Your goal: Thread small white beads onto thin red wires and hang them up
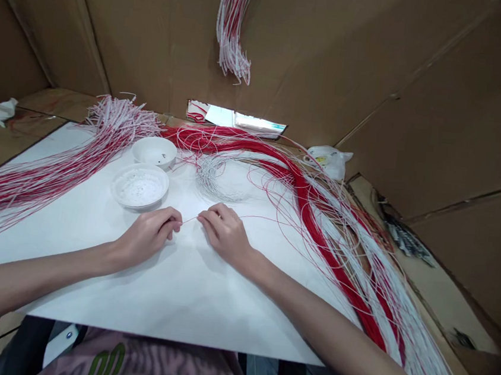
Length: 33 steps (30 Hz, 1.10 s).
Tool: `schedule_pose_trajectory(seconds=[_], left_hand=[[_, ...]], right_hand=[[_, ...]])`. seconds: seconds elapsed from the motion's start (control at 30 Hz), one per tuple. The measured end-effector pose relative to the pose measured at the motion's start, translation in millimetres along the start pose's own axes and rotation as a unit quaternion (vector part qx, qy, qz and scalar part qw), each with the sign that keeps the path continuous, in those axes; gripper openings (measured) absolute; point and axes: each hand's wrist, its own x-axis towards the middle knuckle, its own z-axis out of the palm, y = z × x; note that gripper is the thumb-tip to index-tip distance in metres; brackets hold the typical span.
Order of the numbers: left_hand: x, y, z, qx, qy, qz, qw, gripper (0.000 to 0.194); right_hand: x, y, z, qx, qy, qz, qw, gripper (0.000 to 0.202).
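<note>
Illegible lettering [105, 367] on shirt [156, 359]

I see a smooth, faintly shiny tabletop [153, 305], glossy bowls [149, 148], a crinkled plastic bag [336, 162] and matt cardboard walls [336, 53]. The red strand [190, 220] looks smooth, perhaps plastic-coated, though from my feed it is too fine to tell for certain.

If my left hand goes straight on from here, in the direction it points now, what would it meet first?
Probably your right hand, just across the short gap spanned by a thin red strand, though depth is hard to judge from one view.
</note>
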Motion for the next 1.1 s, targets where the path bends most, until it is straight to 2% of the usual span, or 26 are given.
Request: schedule_pose_trajectory(seconds=[0.07, 0.13, 0.3, 0.4, 0.43, 0.5, 0.53, 0.63, 0.7, 0.77, 0.83, 0.9, 1.1], left_hand=[[0, -1, 0.2, -0.002, 0.004, -0.004, 1.000, 0.015], [0, -1, 0.6, -0.014, 0.002, -0.014, 1.000, 0.015], [0, -2, 1.2, -0.049, -0.011, -0.045, 0.998, 0.015], [0, -3, 1.2, -0.047, -0.011, -0.044, 0.998, 0.015], [0, -3, 1.3, -0.046, -0.009, -0.042, 0.998, 0.015], [-1, -3, 1.5, -0.047, -0.008, -0.035, 0.998, 0.015], [-1, -3, 1.6, -0.046, -0.008, -0.030, 0.998, 0.015], [-1, -3, 2.5, -0.036, -0.006, -0.013, 0.999, 0.015], [-2, -3, 3.5, -0.028, -0.005, 0.008, 1.000, 0.015], [-2, -4, 4.6, -0.015, -0.001, 0.044, 0.999, 0.016], [-2, -5, 5.0, 0.000, 0.007, 0.078, 0.997, 0.015], [-2, -5, 4.5, 0.007, 0.010, 0.090, 0.996, 0.015], [-2, -6, 6.2, 0.018, 0.013, 0.084, 0.996, 0.016]], right_hand=[[11, 15, -18, 0.026, -0.060, -0.009, 0.998, 0.025], [24, 31, -47, 0.052, -0.149, -0.024, 0.987, 0.021], [37, 63, -126, -0.027, -0.244, 0.063, 0.967, 0.020], [29, 74, -146, -0.048, -0.343, 0.092, 0.934, 0.015], [26, 73, -145, -0.051, -0.364, 0.098, 0.925, 0.015], [24, 62, -132, -0.047, -0.347, 0.092, 0.932, 0.029], [24, 52, -122, -0.029, -0.317, 0.080, 0.945, 0.033], [25, 13, -79, 0.074, -0.206, 0.030, 0.975, 0.030], [23, -9, -51, 0.137, -0.196, 0.006, 0.971, 0.030], [17, -21, -28, 0.165, -0.189, 0.002, 0.968, 0.021], [10, -24, -13, 0.171, -0.157, 0.006, 0.973, 0.013], [4, -23, -4, 0.174, -0.117, 0.012, 0.978, 0.015], [-4, -17, 5, 0.200, -0.029, 0.020, 0.979, 0.019]])
